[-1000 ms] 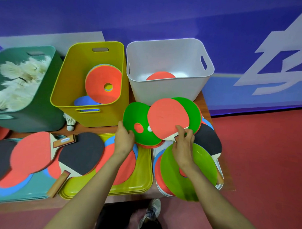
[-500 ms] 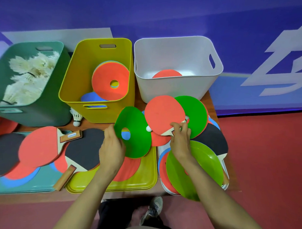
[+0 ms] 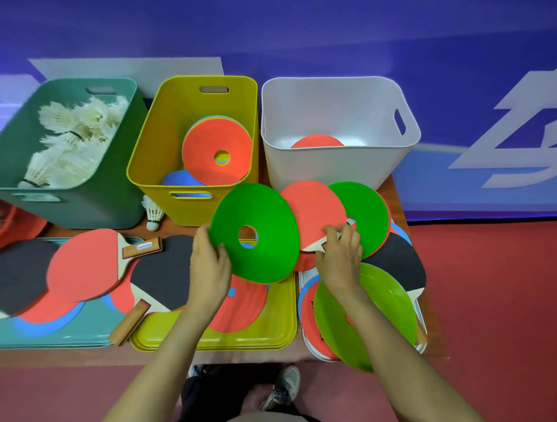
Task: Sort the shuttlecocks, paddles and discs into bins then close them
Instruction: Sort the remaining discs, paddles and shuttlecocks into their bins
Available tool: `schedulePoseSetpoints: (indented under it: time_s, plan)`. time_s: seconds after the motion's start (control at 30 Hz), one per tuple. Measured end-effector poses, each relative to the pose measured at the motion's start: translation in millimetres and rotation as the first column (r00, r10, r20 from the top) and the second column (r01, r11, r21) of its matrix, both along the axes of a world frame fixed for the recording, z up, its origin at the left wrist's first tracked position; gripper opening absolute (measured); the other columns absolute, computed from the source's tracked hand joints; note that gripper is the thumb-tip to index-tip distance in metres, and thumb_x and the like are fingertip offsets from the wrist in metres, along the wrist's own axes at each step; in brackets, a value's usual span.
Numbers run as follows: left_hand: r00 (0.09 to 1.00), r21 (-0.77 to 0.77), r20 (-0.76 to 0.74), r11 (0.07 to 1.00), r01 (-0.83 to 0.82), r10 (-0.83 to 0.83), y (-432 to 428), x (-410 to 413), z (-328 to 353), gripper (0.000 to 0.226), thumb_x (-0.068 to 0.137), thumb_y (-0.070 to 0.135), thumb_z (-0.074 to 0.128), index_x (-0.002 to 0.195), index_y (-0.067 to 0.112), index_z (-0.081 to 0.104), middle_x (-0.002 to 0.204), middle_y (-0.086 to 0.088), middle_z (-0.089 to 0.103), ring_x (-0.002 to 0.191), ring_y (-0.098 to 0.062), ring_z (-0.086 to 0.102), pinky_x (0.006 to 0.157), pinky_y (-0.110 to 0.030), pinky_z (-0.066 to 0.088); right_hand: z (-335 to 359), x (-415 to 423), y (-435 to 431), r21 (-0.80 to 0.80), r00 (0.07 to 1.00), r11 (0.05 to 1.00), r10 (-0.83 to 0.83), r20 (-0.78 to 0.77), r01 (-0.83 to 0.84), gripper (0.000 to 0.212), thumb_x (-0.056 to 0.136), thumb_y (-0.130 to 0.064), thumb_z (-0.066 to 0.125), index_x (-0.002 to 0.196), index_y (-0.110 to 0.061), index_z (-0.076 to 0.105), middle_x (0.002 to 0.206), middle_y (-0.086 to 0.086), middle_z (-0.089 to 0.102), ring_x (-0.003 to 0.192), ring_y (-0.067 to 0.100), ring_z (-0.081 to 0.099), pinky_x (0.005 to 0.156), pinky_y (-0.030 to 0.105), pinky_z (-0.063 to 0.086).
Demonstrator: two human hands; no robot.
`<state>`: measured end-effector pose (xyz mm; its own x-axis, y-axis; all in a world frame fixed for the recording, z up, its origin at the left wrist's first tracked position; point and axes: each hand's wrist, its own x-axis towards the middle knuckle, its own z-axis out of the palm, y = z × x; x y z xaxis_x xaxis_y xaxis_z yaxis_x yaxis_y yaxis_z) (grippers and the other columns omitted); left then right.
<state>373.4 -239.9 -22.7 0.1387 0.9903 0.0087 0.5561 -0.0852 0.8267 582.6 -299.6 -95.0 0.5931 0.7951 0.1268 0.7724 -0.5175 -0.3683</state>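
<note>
My left hand (image 3: 209, 270) grips the near edge of a green disc (image 3: 263, 235) with a centre hole, held tilted above the yellow tray (image 3: 266, 336). My right hand (image 3: 340, 260) pinches the handle of a red paddle (image 3: 313, 213) that lies over another green disc (image 3: 364, 213). Three bins stand behind: a green bin (image 3: 81, 210) with shuttlecocks, a yellow bin (image 3: 166, 134) with discs, a white bin (image 3: 335, 168) with one red paddle inside. A lone shuttlecock (image 3: 153, 213) stands on the table between the green and yellow bins.
Red and black paddles (image 3: 85, 267) lie across the teal tray (image 3: 45, 332) on the left. A lime disc (image 3: 384, 309), a black paddle (image 3: 398, 262) and more discs pile on the white tray (image 3: 313, 349) at right. The table ends just past the right pile; red floor beyond.
My left hand has lifted the green disc and swung it up and rightward, tilting it toward me. My right hand stays on the red paddle's handle.
</note>
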Motion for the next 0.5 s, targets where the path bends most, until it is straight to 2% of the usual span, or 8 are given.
schedulePoseSetpoints:
  time_s: [0.03,0.1,0.17,0.2,0.27,0.37,0.43,0.5]
  plan:
    - [0.999,-0.048,0.033,0.999,-0.005,0.007,0,2,-1,0.035,0.092,-0.001,0.040,0.125,0.008,0.043,0.121,-0.011,0.053,0.103,-0.020,0.048,0.078,-0.026,0.034,2,1,1,0.066,1.000,0.998,-0.007,-0.029,0.009,0.036,0.075,-0.006,0.064,0.110,-0.007,0.060,0.111,0.017,0.053,0.105,0.037,0.048,0.083,0.044,0.041]
    - [0.996,-0.137,0.091,0.990,0.008,0.005,0,6,-4,0.032,0.094,0.003,0.041,0.124,0.013,0.046,0.114,-0.006,0.057,0.099,-0.022,0.053,0.083,-0.035,0.044,13,2,2,0.244,0.974,0.967,-0.013,-0.227,0.069,0.022,0.089,-0.008,0.054,0.109,-0.002,0.060,0.112,0.019,0.055,0.108,0.036,0.048,0.092,0.039,0.037]
    - [0.989,-0.205,0.147,0.977,0.061,-0.031,0,8,-8,0.031,0.096,0.007,0.043,0.124,0.018,0.049,0.106,0.001,0.061,0.098,-0.025,0.059,0.085,-0.049,0.051,26,2,6,0.339,0.900,0.933,0.039,-0.433,0.123,0.022,0.096,-0.014,0.049,0.111,-0.002,0.060,0.111,0.014,0.057,0.106,0.028,0.050,0.091,0.030,0.036]
    - [0.984,-0.226,0.173,0.970,0.086,-0.046,-1,11,-8,0.030,0.096,0.008,0.043,0.123,0.020,0.051,0.107,0.003,0.062,0.099,-0.025,0.061,0.085,-0.051,0.051,32,2,7,0.359,0.885,0.924,0.056,-0.462,0.129,0.022,0.095,-0.017,0.052,0.111,-0.003,0.060,0.109,0.010,0.058,0.103,0.023,0.052,0.090,0.029,0.038]
    - [0.974,-0.220,0.213,0.967,0.126,-0.078,0,15,-5,0.027,0.096,0.008,0.044,0.118,0.021,0.054,0.107,0.005,0.064,0.099,-0.019,0.062,0.086,-0.049,0.052,41,1,8,0.394,0.862,0.898,0.036,-0.506,0.194,0.026,0.089,-0.018,0.062,0.112,-0.006,0.058,0.102,0.001,0.059,0.094,0.016,0.054,0.085,0.026,0.043]
    - [0.962,-0.080,0.251,0.989,0.127,-0.103,7,18,9,0.017,0.094,0.006,0.050,0.105,0.016,0.058,0.091,0.009,0.065,0.081,0.001,0.059,0.074,-0.032,0.052,54,4,10,0.437,0.813,0.826,-0.045,-0.581,0.358,0.035,0.082,-0.011,0.071,0.112,-0.006,0.054,0.085,-0.008,0.055,0.075,0.007,0.050,0.070,0.010,0.039]
    - [0.946,0.001,0.294,0.990,0.141,-0.135,17,19,22,0.012,0.093,0.006,0.054,0.099,0.014,0.060,0.083,0.010,0.065,0.070,0.004,0.056,0.063,-0.022,0.047,64,4,13,0.484,0.812,0.780,-0.052,-0.582,0.397,0.032,0.081,-0.013,0.072,0.107,-0.004,0.057,0.082,-0.009,0.053,0.073,0.008,0.047,0.068,0.010,0.039]
    - [0.933,0.047,0.334,0.991,0.125,-0.133,32,19,33,0.010,0.090,0.007,0.059,0.093,0.017,0.063,0.077,0.014,0.065,0.066,0.003,0.053,0.060,-0.020,0.044,76,3,18,0.518,0.813,0.749,-0.048,-0.580,0.414,0.026,0.081,-0.017,0.073,0.099,-0.005,0.059,0.079,-0.008,0.054,0.072,0.009,0.048,0.066,0.012,0.040]
